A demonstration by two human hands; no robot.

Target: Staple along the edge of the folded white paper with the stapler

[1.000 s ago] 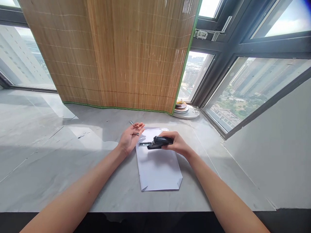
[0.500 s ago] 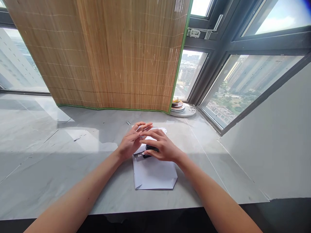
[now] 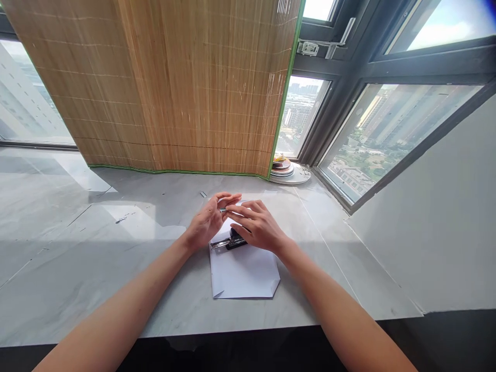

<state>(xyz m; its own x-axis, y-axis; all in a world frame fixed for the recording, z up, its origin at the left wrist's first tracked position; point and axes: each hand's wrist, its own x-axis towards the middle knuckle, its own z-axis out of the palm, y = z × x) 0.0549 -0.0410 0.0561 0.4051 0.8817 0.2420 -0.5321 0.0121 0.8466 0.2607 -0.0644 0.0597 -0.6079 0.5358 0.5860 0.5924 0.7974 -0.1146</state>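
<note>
My left hand (image 3: 206, 222) is raised palm inward, with a small strip of what look like staples (image 3: 222, 210) at its fingertips and thumb. Reaching across from the other side, my right hand (image 3: 258, 225) has its fingers stretched out and apart, the tips touching or close to that strip. Beneath the hands a black stapler (image 3: 234, 243) lies with its metal rail (image 3: 220, 244) showing at the left; my right hand covers part of it. The stapler rests on a folded white sheet of paper (image 3: 245, 276) with creased lower corners.
Another small staple strip (image 3: 203, 194) lies on the grey marbled counter (image 3: 116, 279) beyond my left hand. Dark scraps (image 3: 122, 219) are scattered further left. A bamboo blind (image 3: 186, 93) hangs behind, and stacked plates (image 3: 290, 173) stand in the window corner.
My right hand has shifted slightly, its thumb moving off the stapler so more of the stapler shows. The small strip between the fingertips is now more visible. The view has tilted a little.
</note>
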